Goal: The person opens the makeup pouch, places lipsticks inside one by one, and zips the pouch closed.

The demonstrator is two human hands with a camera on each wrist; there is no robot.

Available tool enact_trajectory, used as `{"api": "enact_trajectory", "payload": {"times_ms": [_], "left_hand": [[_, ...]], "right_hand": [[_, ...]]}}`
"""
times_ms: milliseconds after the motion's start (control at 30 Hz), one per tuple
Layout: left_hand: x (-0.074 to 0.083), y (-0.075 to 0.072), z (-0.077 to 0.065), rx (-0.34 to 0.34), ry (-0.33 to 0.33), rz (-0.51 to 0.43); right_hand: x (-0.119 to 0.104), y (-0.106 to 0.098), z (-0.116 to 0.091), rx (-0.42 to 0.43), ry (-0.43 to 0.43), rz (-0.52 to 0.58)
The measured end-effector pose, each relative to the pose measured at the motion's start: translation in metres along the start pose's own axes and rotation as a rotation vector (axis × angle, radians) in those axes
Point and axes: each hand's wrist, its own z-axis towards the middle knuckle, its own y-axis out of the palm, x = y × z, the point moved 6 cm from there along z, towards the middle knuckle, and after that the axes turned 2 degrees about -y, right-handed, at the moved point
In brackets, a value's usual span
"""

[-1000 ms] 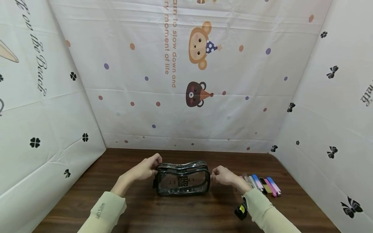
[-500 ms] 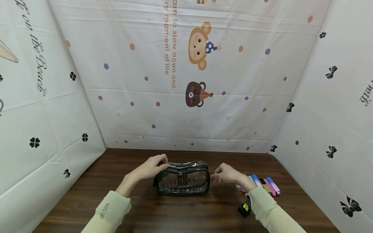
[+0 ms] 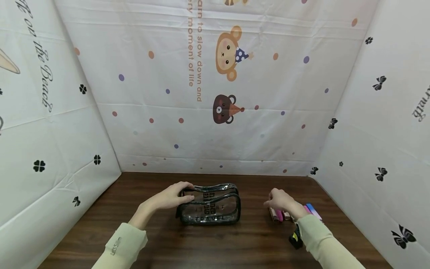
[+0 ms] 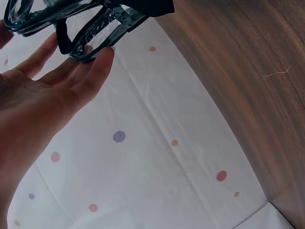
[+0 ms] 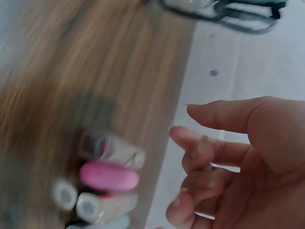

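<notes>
A clear toiletry bag (image 3: 211,209) with black trim and the word TRAVEL stands on the table, the front and back rims of its top apart. My left hand (image 3: 174,196) grips its upper left corner, thumb toward the front and fingers at the back. In the left wrist view, the fingers (image 4: 97,71) reach up to the bag's black-edged rim (image 4: 88,40). To the right of the bag, my right hand (image 3: 282,200) is over the table with fingers loosely bent and nothing in them. Below it lie several small cosmetic tubes, including a pink one (image 5: 109,176).
A blue-and-pink tube (image 3: 313,211) shows past the right forearm, which hides part of the row. A black wrist camera (image 3: 295,239) hangs under the right wrist. White printed sheets (image 3: 201,149) enclose the wooden table (image 3: 201,246) at the back and sides.
My right hand has left the bag's right end and moved right, over the tubes. My left hand has come onto the bag's upper left corner, and the bag's top gapes wider.
</notes>
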Motion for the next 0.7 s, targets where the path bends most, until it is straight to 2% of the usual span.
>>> {"api": "enact_trajectory", "payload": {"times_ms": [133, 333, 700], "left_hand": [[0.000, 0.000, -0.001, -0.004, 0.006, -0.005], [-0.002, 0.001, -0.001, -0.006, 0.001, -0.016], [-0.004, 0.002, -0.004, 0.002, -0.017, -0.039]], "right_hand": [[0.013, 0.002, 0.001, 0.021, 0.055, -0.100], [0.025, 0.009, 0.004, 0.040, 0.098, -0.183], [0.027, 0.020, 0.010, 0.003, 0.077, -0.234]]}}
